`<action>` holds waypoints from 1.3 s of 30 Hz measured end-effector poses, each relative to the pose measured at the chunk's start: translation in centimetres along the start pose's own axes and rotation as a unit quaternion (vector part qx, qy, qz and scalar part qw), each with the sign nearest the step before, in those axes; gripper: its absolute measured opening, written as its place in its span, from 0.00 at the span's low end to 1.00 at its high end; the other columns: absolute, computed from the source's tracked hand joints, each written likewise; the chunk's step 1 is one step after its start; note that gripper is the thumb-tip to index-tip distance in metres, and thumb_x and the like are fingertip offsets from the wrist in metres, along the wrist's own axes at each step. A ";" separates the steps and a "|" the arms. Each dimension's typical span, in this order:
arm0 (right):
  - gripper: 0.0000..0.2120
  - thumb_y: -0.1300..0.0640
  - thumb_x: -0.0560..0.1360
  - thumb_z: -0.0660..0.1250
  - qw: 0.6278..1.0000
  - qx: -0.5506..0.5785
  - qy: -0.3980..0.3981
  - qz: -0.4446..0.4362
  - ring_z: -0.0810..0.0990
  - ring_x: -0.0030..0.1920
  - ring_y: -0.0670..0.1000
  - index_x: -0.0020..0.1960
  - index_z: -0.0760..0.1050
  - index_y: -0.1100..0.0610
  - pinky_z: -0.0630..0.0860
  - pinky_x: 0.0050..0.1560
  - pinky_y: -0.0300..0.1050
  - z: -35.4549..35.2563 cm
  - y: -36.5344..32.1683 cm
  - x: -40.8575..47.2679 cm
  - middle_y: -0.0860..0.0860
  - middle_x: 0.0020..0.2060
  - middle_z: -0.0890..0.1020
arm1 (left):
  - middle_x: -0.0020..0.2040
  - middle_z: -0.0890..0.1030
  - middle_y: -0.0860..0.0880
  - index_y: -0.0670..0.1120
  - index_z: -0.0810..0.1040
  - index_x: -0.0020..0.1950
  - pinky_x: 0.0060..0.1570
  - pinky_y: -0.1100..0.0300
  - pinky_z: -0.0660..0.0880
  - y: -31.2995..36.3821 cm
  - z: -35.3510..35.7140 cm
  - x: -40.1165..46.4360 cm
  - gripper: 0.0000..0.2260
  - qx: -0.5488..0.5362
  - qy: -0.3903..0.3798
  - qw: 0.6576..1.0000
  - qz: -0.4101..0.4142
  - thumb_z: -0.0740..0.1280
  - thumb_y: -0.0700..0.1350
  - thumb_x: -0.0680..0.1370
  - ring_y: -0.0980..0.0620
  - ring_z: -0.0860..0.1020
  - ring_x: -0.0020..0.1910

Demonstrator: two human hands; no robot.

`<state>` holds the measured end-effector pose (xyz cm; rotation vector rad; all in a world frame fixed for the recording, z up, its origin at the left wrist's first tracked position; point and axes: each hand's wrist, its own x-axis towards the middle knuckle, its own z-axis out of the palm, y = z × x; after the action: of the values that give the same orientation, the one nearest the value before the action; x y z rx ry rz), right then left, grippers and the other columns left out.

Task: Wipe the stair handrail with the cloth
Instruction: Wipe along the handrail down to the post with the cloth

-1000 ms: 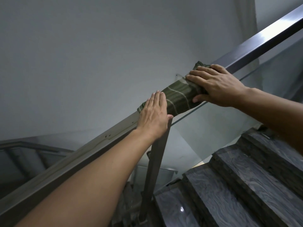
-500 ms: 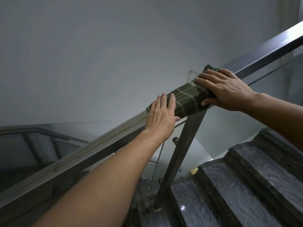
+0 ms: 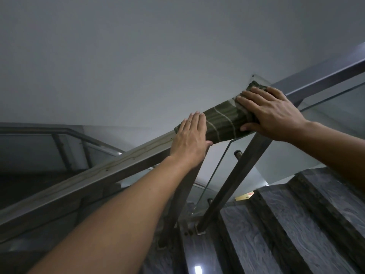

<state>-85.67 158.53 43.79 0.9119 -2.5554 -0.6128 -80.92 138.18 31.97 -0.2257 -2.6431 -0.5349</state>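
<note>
While both hands press a cloth over the rail, the stairwell shows grey wall, steel, glass and stone.

Smooth matte wall (image 3: 138, 56) fills the background above the fingers; dark veined stone steps (image 3: 296, 224) lie below the wrists, with clear glass panels (image 3: 325, 107) and square metal posts (image 3: 235, 178) between. Flat-topped, boxy and streaked, the handrail (image 3: 98, 175) slopes up to the right. Olive cloth (image 3: 221, 123) with pale stripes wraps over it, between the two hands. Left hand (image 3: 190, 141) lies flat, fingers straight and together, on the cloth's lower end; right hand (image 3: 270, 113) has fingers spread over the upper end, thumb hooked beneath. Compared with half a second ago, hands and cloth sit higher along the rail, past the post.
</note>
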 end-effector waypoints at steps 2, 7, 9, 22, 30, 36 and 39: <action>0.42 0.30 0.69 0.48 1.000 0.011 -0.002 -0.001 0.61 0.74 0.60 0.75 0.59 0.54 0.54 0.74 0.62 0.2 -2.0 0.4 0.57 0.73 0.67 | 0.79 0.49 0.42 0.41 0.45 0.77 0.74 0.54 0.43 -1.5 -0.2 -1.2 0.36 -0.001 -0.005 1.000 -0.006 0.62 0.53 0.78 0.46 0.47 0.78; 0.40 0.32 0.70 0.54 1.000 0.021 0.004 -0.006 0.61 0.74 0.60 0.75 0.59 0.54 0.53 0.74 0.62 0.9 -6.0 1.2 0.57 0.73 0.66 | 0.79 0.52 0.42 0.40 0.46 0.77 0.77 0.52 0.47 -4.9 -0.5 -3.8 0.36 -0.001 -0.018 1.000 -0.013 0.63 0.52 0.78 0.45 0.49 0.78; 0.39 0.33 0.71 0.58 1.000 0.020 0.009 -0.011 0.61 0.74 0.60 0.75 0.59 0.54 0.54 0.74 0.62 1.2 -7.1 1.5 0.57 0.73 0.67 | 0.78 0.53 0.41 0.39 0.47 0.76 0.77 0.51 0.48 -5.8 -0.5 -4.5 0.36 -0.001 -0.016 1.000 -0.012 0.63 0.52 0.78 0.45 0.50 0.78; 0.38 0.35 0.71 0.59 0.999 0.033 0.024 -0.021 0.61 0.74 0.61 0.74 0.59 0.55 0.54 0.73 0.62 1.9 -14.1 2.8 0.58 0.72 0.67 | 0.77 0.56 0.41 0.39 0.50 0.76 0.76 0.53 0.48 -11.7 -0.4 -8.7 0.36 0.006 -0.009 1.000 -0.010 0.65 0.52 0.78 0.44 0.53 0.77; 0.39 0.37 0.71 0.64 0.999 0.034 0.020 -0.022 0.60 0.74 0.62 0.74 0.60 0.57 0.52 0.73 0.63 2.4 -19.3 3.9 0.59 0.73 0.66 | 0.78 0.55 0.41 0.39 0.49 0.77 0.76 0.53 0.46 -15.7 -0.2 -11.8 0.36 0.015 -0.020 0.999 -0.026 0.64 0.52 0.78 0.45 0.52 0.77; 0.41 0.35 0.72 0.63 1.000 0.011 -0.009 -0.016 0.57 0.75 0.62 0.75 0.56 0.58 0.49 0.74 0.62 2.5 -22.9 4.8 0.60 0.74 0.62 | 0.77 0.57 0.40 0.41 0.46 0.76 0.75 0.51 0.46 -17.4 -0.7 -13.1 0.40 0.030 -0.034 0.997 -0.060 0.68 0.51 0.75 0.43 0.54 0.77; 0.42 0.35 0.72 0.63 1.000 0.000 -0.022 -0.022 0.55 0.76 0.62 0.74 0.56 0.61 0.49 0.75 0.62 2.0 -23.6 5.3 0.62 0.74 0.61 | 0.77 0.57 0.39 0.42 0.45 0.77 0.75 0.49 0.47 -17.5 -0.9 -13.3 0.41 0.040 -0.048 0.996 -0.071 0.69 0.49 0.74 0.42 0.53 0.77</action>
<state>-78.50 139.07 31.09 0.9659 -2.5803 -0.6526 -72.91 120.90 21.02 -0.0400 -2.7819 -0.4720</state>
